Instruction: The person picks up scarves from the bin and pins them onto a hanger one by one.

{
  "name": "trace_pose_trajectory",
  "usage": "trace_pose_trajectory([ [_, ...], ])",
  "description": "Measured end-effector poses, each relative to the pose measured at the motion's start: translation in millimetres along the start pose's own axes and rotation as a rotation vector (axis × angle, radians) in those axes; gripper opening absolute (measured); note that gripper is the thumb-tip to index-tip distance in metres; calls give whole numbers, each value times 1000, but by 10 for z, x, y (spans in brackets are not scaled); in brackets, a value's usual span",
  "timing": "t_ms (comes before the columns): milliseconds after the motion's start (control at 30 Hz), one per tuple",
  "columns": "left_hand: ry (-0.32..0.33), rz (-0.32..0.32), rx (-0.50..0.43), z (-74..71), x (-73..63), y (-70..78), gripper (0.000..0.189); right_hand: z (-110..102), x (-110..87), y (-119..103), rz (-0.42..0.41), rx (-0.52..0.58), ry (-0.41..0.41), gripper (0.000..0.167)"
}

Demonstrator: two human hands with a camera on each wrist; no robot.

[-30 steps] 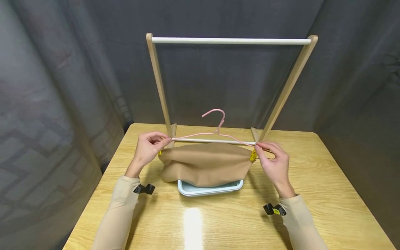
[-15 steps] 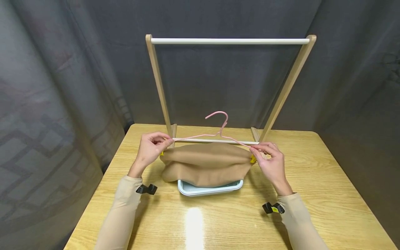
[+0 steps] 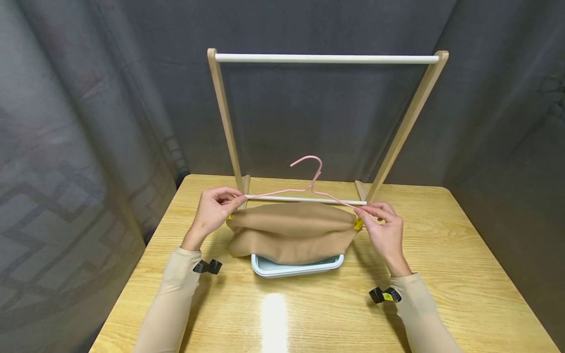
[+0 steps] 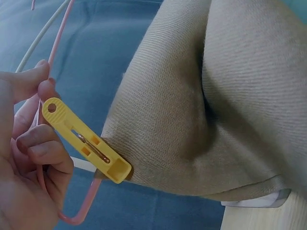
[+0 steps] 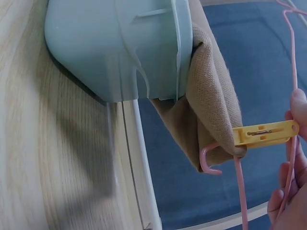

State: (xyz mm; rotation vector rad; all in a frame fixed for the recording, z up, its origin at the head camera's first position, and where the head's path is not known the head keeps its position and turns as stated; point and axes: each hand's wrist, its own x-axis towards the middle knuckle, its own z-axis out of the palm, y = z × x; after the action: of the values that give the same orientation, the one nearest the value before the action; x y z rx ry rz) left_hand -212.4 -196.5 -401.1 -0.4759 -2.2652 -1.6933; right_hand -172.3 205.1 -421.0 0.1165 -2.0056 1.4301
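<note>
A pink wire hanger (image 3: 311, 157) is held up by both hands, its hook upward. At one shoulder my left hand (image 3: 211, 211) pinches the wire between thumb and fingers; my right hand (image 3: 386, 230) does likewise at the other. A brown cloth (image 3: 291, 228) hangs from the hanger's lower part, its bottom draped over a pale blue plastic bin (image 3: 297, 270). One yellow clothespin (image 4: 86, 140) clips the cloth at the left corner, beside my left fingers. Another yellow clothespin (image 5: 266, 133) grips the right corner, near my right fingers. The bin's inside is mostly covered.
Behind the hanger stands a rack with wooden posts (image 3: 226, 113), a white top bar (image 3: 326, 59) and a white lower bar (image 3: 309, 199). The wooden table (image 3: 326, 318) carries rack and bin. Grey curtains (image 3: 66, 147) surround it.
The hanger has shifted slightly right, and its hook with it. My right hand has come a little inward along the wire, while my left hand has moved slightly right.
</note>
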Motion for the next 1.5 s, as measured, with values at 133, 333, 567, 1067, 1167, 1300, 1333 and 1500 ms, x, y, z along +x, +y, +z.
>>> trace_pose_trajectory([
  [133,-23,-13,0,-21,-2,13,9,-3,2,153,14,-12,14,10],
  [333,-30,5,-6,-39,-10,21,7,1,5,212,13,-19,16,11],
  [567,44,152,110,-52,-50,5,4,-26,9,226,18,-14,-9,10],
  [1067,156,31,89,-166,21,-115,14,-79,7,249,-13,17,-50,8],
  [1167,169,-37,-63,-203,70,-224,23,-82,10,274,-26,18,-58,7],
  [1300,193,-125,-219,-237,123,-426,32,-85,12,291,-30,18,-69,7],
  [1333,195,-143,-229,-242,130,-481,34,-85,11,294,-31,14,-70,7],
  [1500,213,-228,-190,-241,181,-735,38,-78,16,299,-27,12,-68,9],
])
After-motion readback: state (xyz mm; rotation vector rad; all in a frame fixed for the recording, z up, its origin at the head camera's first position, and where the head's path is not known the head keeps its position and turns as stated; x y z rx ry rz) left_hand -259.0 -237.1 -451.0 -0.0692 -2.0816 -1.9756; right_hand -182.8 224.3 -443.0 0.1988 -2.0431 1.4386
